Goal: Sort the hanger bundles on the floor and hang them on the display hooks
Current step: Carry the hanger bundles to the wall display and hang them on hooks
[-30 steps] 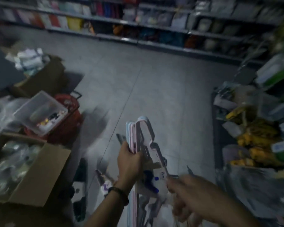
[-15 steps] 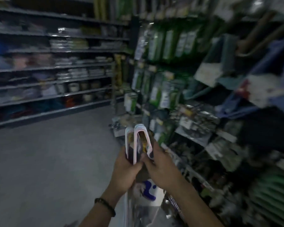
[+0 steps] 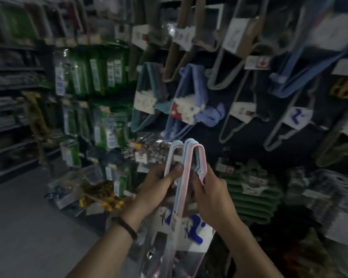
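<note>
Pink-and-blue hanger bundles, two of them, were clutched upright by left hand and right hand (pretty blurry), hanging hanger packs crowding the wall behind.

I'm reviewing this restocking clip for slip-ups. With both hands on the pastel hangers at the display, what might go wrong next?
1. The left hand and right hand hold two pastel hanger bundles pressed together near their hooks; parting them may let one slide from the grip.
2. The blue hanger bundle and grey hangers hang crowded close ahead, so a raised hook could snag them.
3. The aisle is dim; a free display hook is hard to see.
</note>
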`<state>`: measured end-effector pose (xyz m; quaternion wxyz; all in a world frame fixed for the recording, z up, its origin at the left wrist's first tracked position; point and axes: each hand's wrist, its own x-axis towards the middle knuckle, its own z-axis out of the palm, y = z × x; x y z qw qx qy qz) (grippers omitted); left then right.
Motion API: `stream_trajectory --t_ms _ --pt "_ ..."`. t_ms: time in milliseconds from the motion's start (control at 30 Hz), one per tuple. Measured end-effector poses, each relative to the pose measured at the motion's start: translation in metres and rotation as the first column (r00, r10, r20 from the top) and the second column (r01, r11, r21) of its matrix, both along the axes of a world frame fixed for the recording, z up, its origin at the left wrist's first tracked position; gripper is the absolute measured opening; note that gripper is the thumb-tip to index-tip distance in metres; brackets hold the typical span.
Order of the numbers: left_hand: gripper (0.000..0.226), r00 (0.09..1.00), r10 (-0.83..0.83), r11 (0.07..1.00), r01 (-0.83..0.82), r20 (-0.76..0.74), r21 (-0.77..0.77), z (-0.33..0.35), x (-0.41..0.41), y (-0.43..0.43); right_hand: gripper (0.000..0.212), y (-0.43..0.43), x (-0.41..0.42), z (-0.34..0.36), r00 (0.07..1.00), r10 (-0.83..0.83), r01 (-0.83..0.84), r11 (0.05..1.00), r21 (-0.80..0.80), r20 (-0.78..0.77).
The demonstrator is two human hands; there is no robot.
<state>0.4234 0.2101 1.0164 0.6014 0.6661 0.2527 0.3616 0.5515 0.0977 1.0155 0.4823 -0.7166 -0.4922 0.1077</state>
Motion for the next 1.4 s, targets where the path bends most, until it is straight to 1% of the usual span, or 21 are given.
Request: stream_trajectory --t_ms 33,67,100,167,233,333,433,500,600,633,667,700,767,867,967,1033,1100,1167,1267,1333,1400 --pt "0.026 1.000 -0.014 1.000 0.014 0.005 0.007 0.008 0.019 -0.007 0.012 -0.009 0.016 0.003 1.000 -0.030 0.030 0.999 0.012 -0.008" --pt "0.036 1.000 -0.016 1.000 0.016 0.010 0.027 0.013 0.037 -0.013 0.016 -0.019 0.032 0.008 0.998 -0.058 0.058 0.998 0.022 -0.006" --pt "0.041 1.000 -0.013 1.000 0.013 0.014 0.029 0.019 0.056 -0.020 0.019 -0.029 0.048 0.012 0.997 -0.080 0.080 0.996 0.026 0.004" --pt "0.026 1.000 -0.024 0.996 0.023 0.010 0.089 0.029 0.096 -0.028 0.019 -0.049 0.085 0.019 0.991 -0.130 0.129 0.991 0.024 0.021" --pt "0.023 0.998 -0.063 0.984 0.059 0.016 0.169 0.042 0.135 -0.035 0.016 -0.068 0.123 0.029 0.985 -0.174 0.174 0.984 0.044 0.015" --pt "0.045 0.984 -0.158 0.931 0.176 -0.083 0.318 0.062 0.195 -0.050 0.010 -0.098 0.182 0.048 0.966 -0.260 0.259 0.961 0.093 0.004" --pt "0.063 0.967 -0.226 0.904 0.253 -0.118 0.343 0.075 0.247 -0.062 0.008 -0.124 0.238 0.067 0.940 -0.340 0.341 0.934 0.110 -0.029" --pt "0.058 0.958 -0.251 0.895 0.283 -0.137 0.345 0.091 0.279 -0.064 0.011 -0.138 0.273 0.078 0.925 -0.380 0.378 0.919 0.113 -0.008" --pt "0.031 0.932 -0.228 0.867 0.326 -0.281 0.377 0.125 0.326 -0.066 0.015 -0.153 0.320 0.093 0.901 -0.434 0.432 0.898 0.087 0.004" --pt "0.031 0.920 -0.221 0.854 0.343 -0.323 0.392 0.137 0.339 -0.065 0.015 -0.155 0.334 0.098 0.894 -0.448 0.446 0.892 0.072 0.009" --pt "0.040 0.912 -0.224 0.847 0.356 -0.342 0.394 0.149 0.349 -0.066 0.016 -0.156 0.346 0.103 0.891 -0.454 0.453 0.890 0.055 0.017" --pt "0.055 0.909 -0.217 0.844 0.358 -0.356 0.399 0.160 0.359 -0.066 0.017 -0.155 0.357 0.108 0.887 -0.460 0.458 0.888 0.048 0.034" --pt "0.079 0.898 -0.196 0.837 0.362 -0.394 0.410 0.181 0.374 -0.069 0.021 -0.155 0.371 0.123 0.867 -0.486 0.486 0.874 0.031 0.109" --pt "0.090 0.870 -0.189 0.822 0.394 -0.455 0.411 0.208 0.391 -0.067 0.028 -0.152 0.385 0.142 0.816 -0.527 0.541 0.841 0.005 0.236" --pt "0.084 0.848 -0.183 0.781 0.433 -0.498 0.450 0.228 0.402 -0.067 0.028 -0.144 0.396 0.153 0.803 -0.535 0.558 0.830 -0.016 0.261" --pt "0.073 0.833 -0.148 0.712 0.464 -0.533 0.527 0.240 0.405 -0.067 0.027 -0.138 0.398 0.158 0.815 -0.528 0.549 0.835 -0.027 0.237" --pt "0.068 0.817 -0.117 0.645 0.495 -0.564 0.582 0.248 0.405 -0.065 0.025 -0.134 0.399 0.164 0.812 -0.530 0.553 0.833 -0.033 0.245" --pt "0.070 0.810 -0.109 0.596 0.517 -0.576 0.614 0.249 0.405 -0.058 0.024 -0.130 0.401 0.166 0.808 -0.537 0.557 0.830 -0.016 0.241" --pt "0.079 0.807 -0.134 0.548 0.544 -0.576 0.635 0.246 0.404 -0.042 0.023 -0.125 0.403 0.167 0.802 -0.538 0.559 0.829 -0.007 0.260" --pt "0.076 0.818 -0.176 0.525 0.548 -0.547 0.651 0.246 0.406 -0.037 0.024 -0.121 0.403 0.169 0.795 -0.535 0.557 0.830 0.004 0.286" --pt "0.078 0.842 -0.226 0.497 0.532 -0.490 0.685 0.249 0.407 -0.038 0.025 -0.115 0.402 0.169 0.772 -0.541 0.567 0.823 0.022 0.334"
